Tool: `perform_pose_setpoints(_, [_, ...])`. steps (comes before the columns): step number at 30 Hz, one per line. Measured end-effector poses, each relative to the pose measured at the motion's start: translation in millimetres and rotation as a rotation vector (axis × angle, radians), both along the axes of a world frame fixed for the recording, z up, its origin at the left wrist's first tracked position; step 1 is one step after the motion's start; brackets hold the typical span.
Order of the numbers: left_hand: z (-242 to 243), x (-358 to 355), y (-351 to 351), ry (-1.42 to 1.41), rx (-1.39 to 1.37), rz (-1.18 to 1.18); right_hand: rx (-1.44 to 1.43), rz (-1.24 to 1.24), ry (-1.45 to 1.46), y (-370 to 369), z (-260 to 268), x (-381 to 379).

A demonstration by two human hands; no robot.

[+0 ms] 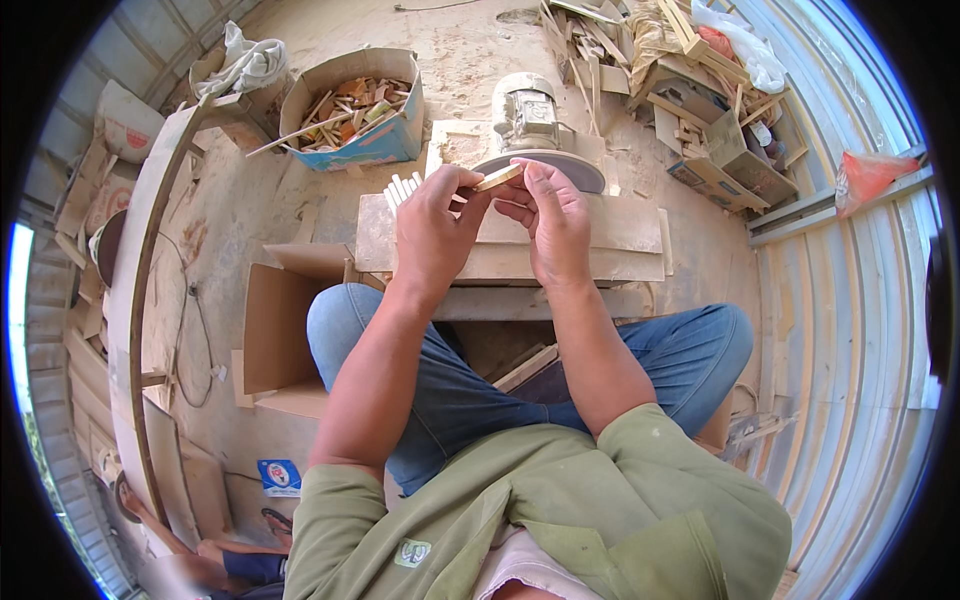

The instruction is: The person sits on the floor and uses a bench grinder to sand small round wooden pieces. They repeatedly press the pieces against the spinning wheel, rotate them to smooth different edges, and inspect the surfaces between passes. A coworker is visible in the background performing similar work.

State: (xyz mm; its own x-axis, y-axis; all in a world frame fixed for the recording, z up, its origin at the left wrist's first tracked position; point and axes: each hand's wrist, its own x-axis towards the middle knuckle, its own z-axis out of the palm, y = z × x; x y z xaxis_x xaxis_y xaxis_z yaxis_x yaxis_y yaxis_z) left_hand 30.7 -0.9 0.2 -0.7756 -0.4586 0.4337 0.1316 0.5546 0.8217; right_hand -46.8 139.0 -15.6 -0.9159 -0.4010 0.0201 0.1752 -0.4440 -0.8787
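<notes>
Between the fingertips of both hands is a small flat wooden piece (499,177), pale and slightly tilted. My left hand (442,206) pinches its left end, and my right hand (553,210) grips the right end. Just beyond the fingers stands a disc sander's grey disc (581,171), driven by a dusty electric motor (525,112). Below my hands lies a wooden work table (622,255). Several slim wooden sticks (401,187) rest at its left, partly hidden by my left hand.
An open cardboard box (281,330) sits by my left knee. Farther off is a blue carton (360,150) of wood scraps. A long plank (135,300) runs along the left, where another person's arm (161,529) reaches a round disc. Boxes (712,157) pile up at right beside a metal wall (840,315).
</notes>
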Motion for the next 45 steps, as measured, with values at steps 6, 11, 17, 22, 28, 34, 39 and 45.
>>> perform_pose_setpoints(6, [-6.1, -5.8, -3.1, 0.205, -0.250, 0.044, -0.093, 0.034, 0.113, -0.5, -1.9, 1.2])
perform_pose_setpoints(11, [-10.0, -7.2, 2.0, 0.236, -0.275, 0.018, -0.187, 0.080, 0.111, 0.3, -7.3, -0.1])
perform_pose_setpoints(17, [-9.6, -14.7, 3.9, 0.367, -0.360, 0.021, -0.297, 0.257, -0.099, 7.4, -4.3, -3.7])
perform_pose_setpoints(22, [-6.1, -14.3, 8.5, 0.354, -0.401, 0.045, -0.351, 0.235, -0.028, 5.6, -4.7, 0.4])
perform_pose_setpoints(28, [-6.7, -15.7, 11.5, 0.340, -0.371, 0.032, -0.225, 0.075, 0.127, 0.2, -4.7, 4.8])
perform_pose_setpoints(34, [-10.8, -18.1, 12.1, 0.334, -0.375, 0.027, -0.247, 0.069, 0.052, 1.2, -2.8, 5.6])
perform_pose_setpoints(39, [-11.7, -20.5, 13.2, 0.323, -0.369, 0.024, -0.276, 0.099, -0.047, 3.1, 0.6, 5.8])
perform_pose_setpoints(45, [-15.8, -24.8, 14.8, 0.311, -0.336, 0.020, -0.326, 0.121, -0.124, 4.5, -0.1, 3.1])
